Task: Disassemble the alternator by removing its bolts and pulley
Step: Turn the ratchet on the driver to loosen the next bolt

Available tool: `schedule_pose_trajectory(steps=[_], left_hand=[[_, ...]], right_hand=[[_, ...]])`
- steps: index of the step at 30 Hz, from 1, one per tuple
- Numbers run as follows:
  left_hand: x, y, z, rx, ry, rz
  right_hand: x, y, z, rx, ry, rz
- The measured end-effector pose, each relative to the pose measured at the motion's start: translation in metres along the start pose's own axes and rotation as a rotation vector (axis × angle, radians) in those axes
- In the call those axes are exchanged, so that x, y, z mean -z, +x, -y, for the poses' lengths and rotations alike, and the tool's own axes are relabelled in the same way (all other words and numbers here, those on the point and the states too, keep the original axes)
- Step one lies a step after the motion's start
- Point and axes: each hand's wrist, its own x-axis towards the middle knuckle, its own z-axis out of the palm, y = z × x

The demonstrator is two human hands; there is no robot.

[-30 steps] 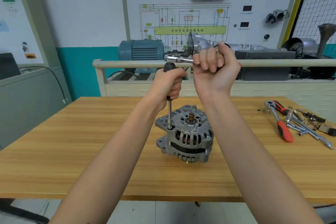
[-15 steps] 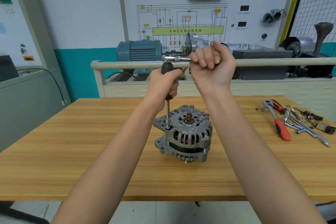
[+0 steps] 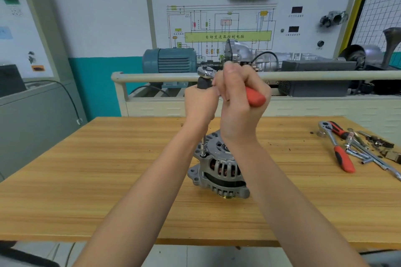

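Near the middle of the wooden worktop [image 3: 108,180], a little toward its front edge, the alternator [image 3: 219,169] stands with its finned housing up and a brass-coloured part showing beneath it. From my head camera, my left hand [image 3: 200,104] is wrapped around the black grip of an extension bar [image 3: 203,147] that runs straight down to a socket seated on a bolt at the alternator's left upper edge. My right hand [image 3: 238,102] is closed around the red handle of the ratchet [image 3: 206,71], whose chrome head sits on top of the black grip; the red end of the handle sticks out past my palm to the right. Both forearms reach in from the front edge. Toward the right edge of the worktop lie a second red-handled ratchet [image 3: 338,149] and a loose heap of chrome sockets and bars [image 3: 368,151], well apart from the alternator.
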Motion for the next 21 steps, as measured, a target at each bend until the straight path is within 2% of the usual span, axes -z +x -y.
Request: schedule_pose_trajectory(steps=[2,4,7,10,12,13,15,17,21], left_hand=[[0.0,0.0,0.002,-0.016,-0.011,-0.001],[0.003,0.001,0.002,0.034,-0.084,0.049],[0.017,0.006,0.004,0.046,-0.14,0.239],[0.032,0.011,0.002,0.066,-0.169,0.509],[0.035,0.013,0.0,0.104,-0.162,0.641],[0.034,0.013,-0.001,0.121,-0.16,0.652],[0.031,0.012,-0.001,0.141,-0.164,0.593],[0.026,0.009,0.0,0.128,-0.168,0.453],[0.014,0.003,-0.001,0.068,-0.107,0.112]], right_hand=[[-0.001,0.002,0.001,-0.006,0.01,-0.017],[0.004,0.012,0.001,-0.104,0.156,-0.046],[0.02,0.033,-0.001,-0.349,0.424,-0.056],[0.033,0.048,-0.006,-0.596,0.68,-0.159],[0.036,0.052,-0.009,-0.657,0.761,-0.219],[0.036,0.052,-0.01,-0.655,0.761,-0.232],[0.033,0.049,-0.011,-0.612,0.711,-0.227],[0.027,0.041,-0.009,-0.514,0.595,-0.178],[0.002,0.013,-0.005,-0.143,0.214,-0.042]])
